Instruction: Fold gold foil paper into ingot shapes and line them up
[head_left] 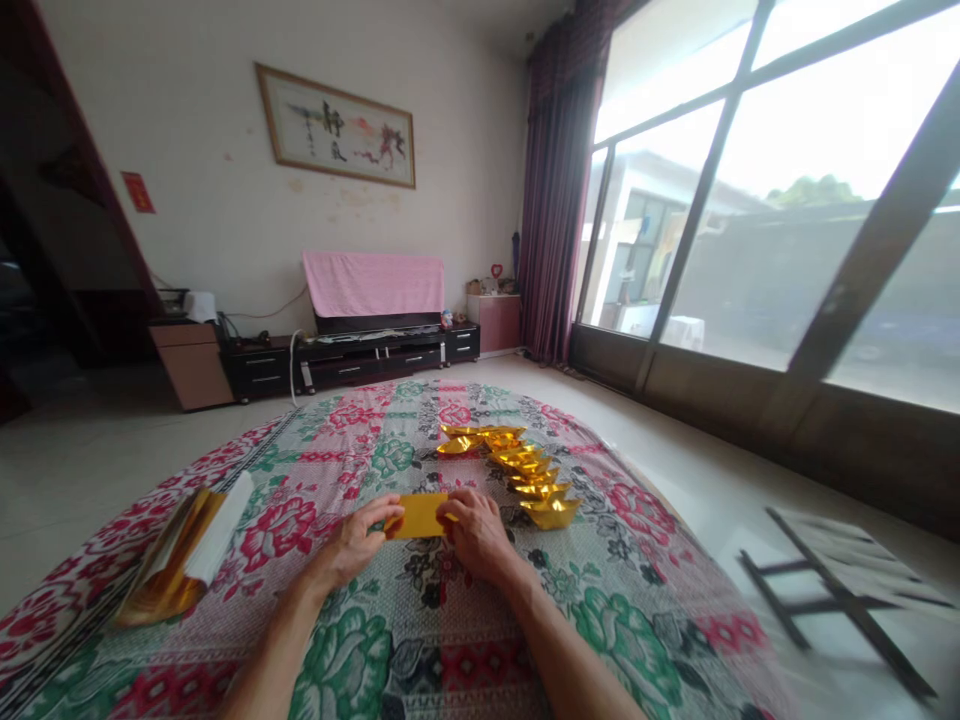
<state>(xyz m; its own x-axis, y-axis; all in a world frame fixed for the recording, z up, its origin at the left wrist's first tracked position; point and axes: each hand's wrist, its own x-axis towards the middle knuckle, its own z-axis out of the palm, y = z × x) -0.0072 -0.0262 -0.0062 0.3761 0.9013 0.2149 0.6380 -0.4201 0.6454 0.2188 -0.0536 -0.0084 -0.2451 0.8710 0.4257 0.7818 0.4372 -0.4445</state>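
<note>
A folded rectangle of yellow-gold paper (421, 515) is held level between my two hands, over the middle of the flowered tablecloth. My left hand (358, 540) pinches its left end between thumb and fingers. At the right end, my right hand (478, 530) grips the paper with its fingers curled over the edge. Just beyond and to the right, several shiny gold folded paper boats (551, 512) stand in a curved row. A stack of gold and white paper sheets (184, 550) lies at the left of the table, partly curled.
The round table wears a red, green and grey flowered cloth (337, 655). A dark folding stool or chair (840, 590) stands on the floor at the right. Beyond the table are a low black cabinet (375, 362) and a pink cloth (375, 284) over a screen. Large windows line the right.
</note>
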